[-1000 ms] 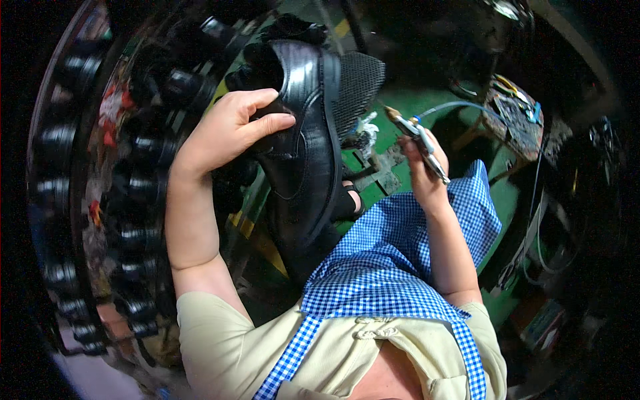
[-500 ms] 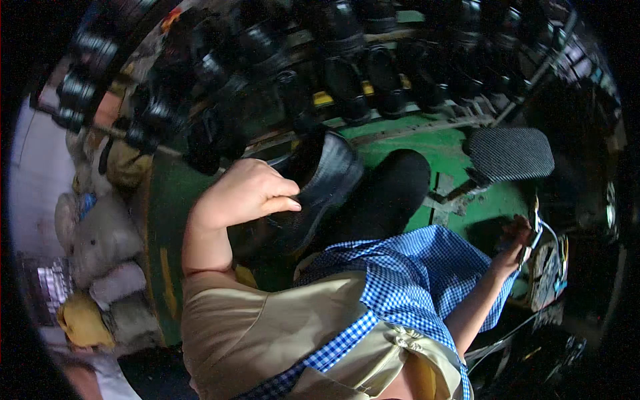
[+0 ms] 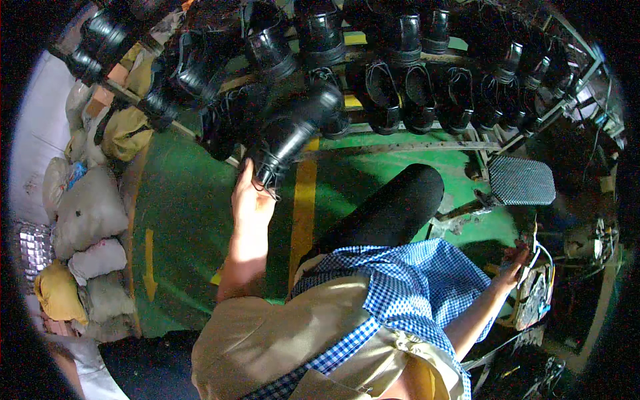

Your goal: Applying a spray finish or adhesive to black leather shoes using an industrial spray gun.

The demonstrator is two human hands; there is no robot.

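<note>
The left hand (image 3: 254,199) grasps a black lace-up leather shoe (image 3: 291,139) by its opening end, a hold that seems meant to spare the glossy toe. The right hand (image 3: 513,265) grips a slim hose-fed tool (image 3: 533,249) off to the side, likely keeping its tip clear of the leather. The shoe extends just beyond the left hand, toe toward the shoe rack (image 3: 413,145), well apart from the right.

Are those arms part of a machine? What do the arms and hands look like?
No machine parts show. The left hand and right hand are ungloved, and the left forearm and right forearm are bare. The left sleeve is short, plain and cream-beige. Over the top goes a blue-and-white checked apron with a matching strap.
</note>
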